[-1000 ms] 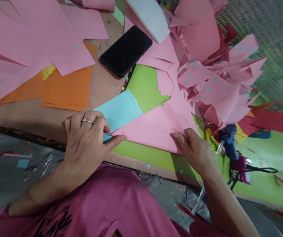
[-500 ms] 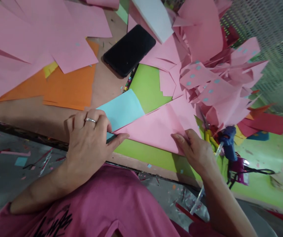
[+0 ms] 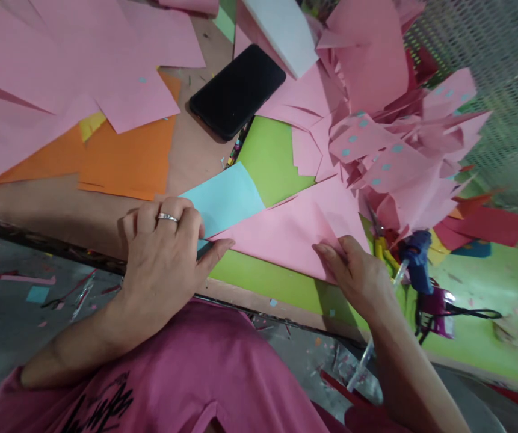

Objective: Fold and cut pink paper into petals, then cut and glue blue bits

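A folded pink paper (image 3: pixel 286 234) lies pointed toward me over a green sheet (image 3: pixel 268 159) near the table's front edge. My left hand (image 3: pixel 163 255), a ring on one finger, presses its curled fingers on the paper's left tip and on a light blue sheet (image 3: pixel 225 198) beneath it, thumb stretched along the fold. My right hand (image 3: pixel 358 273) presses its fingertips on the paper's lower right corner.
A black phone (image 3: pixel 238 90) lies face down behind the green sheet. Orange sheets (image 3: pixel 123 159) and large pink sheets (image 3: pixel 37 66) cover the left. A heap of pink dotted cones (image 3: pixel 394 144) fills the right. A blue glue gun (image 3: pixel 416 255) and scissors (image 3: pixel 382 240) lie by my right hand.
Both hands stay pressed on the pink paper; the view has shifted slightly, and my left thumb has slid a little along the fold.
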`<state>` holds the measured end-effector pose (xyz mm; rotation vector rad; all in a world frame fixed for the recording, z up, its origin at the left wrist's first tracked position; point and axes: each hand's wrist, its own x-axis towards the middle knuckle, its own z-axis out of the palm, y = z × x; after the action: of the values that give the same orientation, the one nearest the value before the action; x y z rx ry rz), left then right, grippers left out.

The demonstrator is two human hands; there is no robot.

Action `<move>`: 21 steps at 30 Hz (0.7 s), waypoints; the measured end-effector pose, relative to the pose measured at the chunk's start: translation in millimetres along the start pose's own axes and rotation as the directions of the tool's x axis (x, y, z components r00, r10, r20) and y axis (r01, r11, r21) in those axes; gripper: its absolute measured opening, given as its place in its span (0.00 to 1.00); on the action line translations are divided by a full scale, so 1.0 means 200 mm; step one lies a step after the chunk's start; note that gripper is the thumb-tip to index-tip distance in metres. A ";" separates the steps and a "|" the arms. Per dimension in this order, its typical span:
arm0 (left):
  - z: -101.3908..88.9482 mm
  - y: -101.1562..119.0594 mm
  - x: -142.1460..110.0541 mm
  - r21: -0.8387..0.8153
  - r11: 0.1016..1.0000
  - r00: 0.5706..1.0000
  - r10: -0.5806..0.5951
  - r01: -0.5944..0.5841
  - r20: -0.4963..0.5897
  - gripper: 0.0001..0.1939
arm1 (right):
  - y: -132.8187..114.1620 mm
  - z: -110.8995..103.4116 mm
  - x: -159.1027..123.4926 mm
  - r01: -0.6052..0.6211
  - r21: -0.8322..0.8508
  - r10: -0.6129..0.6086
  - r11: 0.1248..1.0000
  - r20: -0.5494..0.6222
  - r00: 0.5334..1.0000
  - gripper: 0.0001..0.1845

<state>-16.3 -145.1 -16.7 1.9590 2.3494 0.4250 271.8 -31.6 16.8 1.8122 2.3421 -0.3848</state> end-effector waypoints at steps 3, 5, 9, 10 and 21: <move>0.01 0.00 0.00 -0.016 1.000 1.000 0.006 -0.007 -0.012 0.24 | 0.00 0.00 0.00 0.009 -0.009 -0.009 1.000 0.000 1.000 0.28; 0.01 0.00 0.00 -0.031 0.999 1.000 0.005 -0.005 -0.013 0.23 | 0.01 0.00 -0.01 0.013 -0.015 -0.013 1.000 0.006 1.000 0.27; 0.01 0.00 0.00 -0.036 0.999 1.000 0.004 -0.005 -0.005 0.24 | 0.00 0.00 -0.01 0.011 -0.018 -0.011 1.000 -0.003 1.000 0.27; 0.01 0.00 0.00 -0.029 1.000 1.000 0.007 -0.007 -0.007 0.24 | 0.00 0.00 -0.01 0.010 -0.015 -0.010 1.000 -0.009 1.000 0.28; 0.05 -0.06 -0.02 -0.057 0.998 0.998 0.022 -0.018 0.066 0.19 | -0.04 -0.01 -0.03 -0.012 0.008 0.013 1.000 -0.033 0.999 0.23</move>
<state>-24.1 -148.2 -30.1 1.9425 2.2542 0.4156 265.0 -38.3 20.8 1.8499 2.3529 -0.3658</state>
